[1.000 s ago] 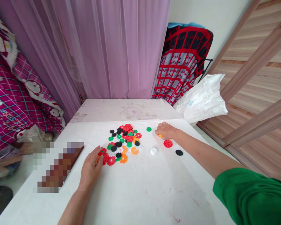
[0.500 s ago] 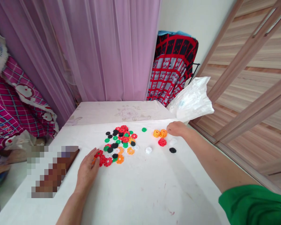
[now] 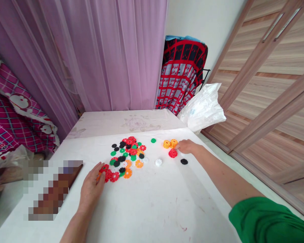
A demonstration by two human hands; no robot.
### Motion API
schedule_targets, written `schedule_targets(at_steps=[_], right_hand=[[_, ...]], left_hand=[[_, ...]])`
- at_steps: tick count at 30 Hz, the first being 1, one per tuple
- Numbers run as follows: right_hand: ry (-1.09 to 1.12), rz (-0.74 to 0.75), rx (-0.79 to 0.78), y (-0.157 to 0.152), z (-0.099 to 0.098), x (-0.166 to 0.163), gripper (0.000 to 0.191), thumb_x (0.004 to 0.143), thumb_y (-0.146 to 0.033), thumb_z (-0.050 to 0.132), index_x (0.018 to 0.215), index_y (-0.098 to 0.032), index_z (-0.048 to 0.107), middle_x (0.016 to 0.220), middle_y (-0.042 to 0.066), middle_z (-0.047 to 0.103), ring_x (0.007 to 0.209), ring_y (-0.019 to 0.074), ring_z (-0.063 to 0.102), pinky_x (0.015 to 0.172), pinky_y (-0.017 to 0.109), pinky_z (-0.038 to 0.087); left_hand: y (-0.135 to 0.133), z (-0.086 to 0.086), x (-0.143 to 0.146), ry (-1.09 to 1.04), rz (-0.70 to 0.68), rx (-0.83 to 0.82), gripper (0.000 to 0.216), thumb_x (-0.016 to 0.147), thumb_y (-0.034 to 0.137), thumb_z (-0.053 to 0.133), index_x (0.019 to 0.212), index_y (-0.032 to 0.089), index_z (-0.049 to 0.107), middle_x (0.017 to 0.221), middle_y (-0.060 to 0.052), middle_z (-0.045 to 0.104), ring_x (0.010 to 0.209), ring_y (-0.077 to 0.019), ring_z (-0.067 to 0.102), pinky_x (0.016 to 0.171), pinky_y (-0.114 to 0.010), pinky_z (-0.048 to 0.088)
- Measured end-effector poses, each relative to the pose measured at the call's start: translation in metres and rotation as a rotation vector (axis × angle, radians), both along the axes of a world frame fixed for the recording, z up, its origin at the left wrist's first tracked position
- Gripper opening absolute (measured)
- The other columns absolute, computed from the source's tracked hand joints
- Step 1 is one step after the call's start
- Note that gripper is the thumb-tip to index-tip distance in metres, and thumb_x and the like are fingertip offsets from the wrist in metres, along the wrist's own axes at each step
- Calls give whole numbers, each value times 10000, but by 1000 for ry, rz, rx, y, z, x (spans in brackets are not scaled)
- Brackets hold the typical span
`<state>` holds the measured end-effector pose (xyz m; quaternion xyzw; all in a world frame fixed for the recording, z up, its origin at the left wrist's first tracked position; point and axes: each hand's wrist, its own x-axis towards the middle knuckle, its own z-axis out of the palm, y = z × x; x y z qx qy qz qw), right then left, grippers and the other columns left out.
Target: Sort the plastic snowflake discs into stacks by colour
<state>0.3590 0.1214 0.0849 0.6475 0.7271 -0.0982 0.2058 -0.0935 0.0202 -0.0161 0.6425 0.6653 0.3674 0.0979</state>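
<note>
A heap of small plastic snowflake discs in red, green, black, orange and white lies on the white table. My left hand rests flat beside the heap, fingertips touching a red disc. My right hand reaches to the far right, fingers curled against two small stacks of orange discs. A red disc, a black disc, a white disc and a green disc lie apart near that hand.
A brown flat object, partly blurred, lies at the table's left. A white plastic bag sits at the far right corner. Purple curtains, a red patterned cloth and wooden sliding doors surround the table.
My right hand drew away from the orange stacks toward the white bag, then came back beside them. The left hand stayed by the heap. The view shifted slightly right.
</note>
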Motion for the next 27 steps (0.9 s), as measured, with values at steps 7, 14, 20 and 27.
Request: schedule_targets(at_steps=[7, 14, 20, 27], right_hand=[[12, -20, 5, 5, -1, 1, 352, 811, -218, 540, 1052, -393, 728, 1137, 1, 705, 1036, 245, 643, 880, 354, 449], [35, -37, 38, -4, 3, -1, 371, 816, -185, 491, 1054, -350, 724, 1192, -8, 681, 1076, 236, 623, 886, 333, 443], [110, -44, 118, -25, 5, -8, 415, 789, -210, 518, 1188, -252, 625, 1208, 56, 662, 1050, 224, 624, 824, 286, 448], [111, 30, 154, -39, -13, -28, 381, 773, -261, 568, 1146, -185, 585, 1158, 110, 666, 1018, 247, 624, 800, 276, 425]], left_hand=[[0, 0, 1, -13, 5, -12, 468, 839, 444, 416, 1172, 199, 633, 1311, -99, 615, 1182, -261, 592, 1035, -441, 457], [0, 1, 0, -1, -12, 7, 439, 840, 430, 428, 1151, 207, 643, 1292, -90, 629, 1162, -254, 604, 1016, -423, 475], [2, -1, 0, -1, -20, 14, 433, 838, 422, 423, 1143, 214, 648, 1284, -90, 633, 1141, -254, 615, 1008, -431, 478], [2, -3, 1, -7, -5, 27, 429, 833, 414, 440, 1159, 223, 642, 1284, -75, 636, 1148, -242, 610, 1007, -415, 479]])
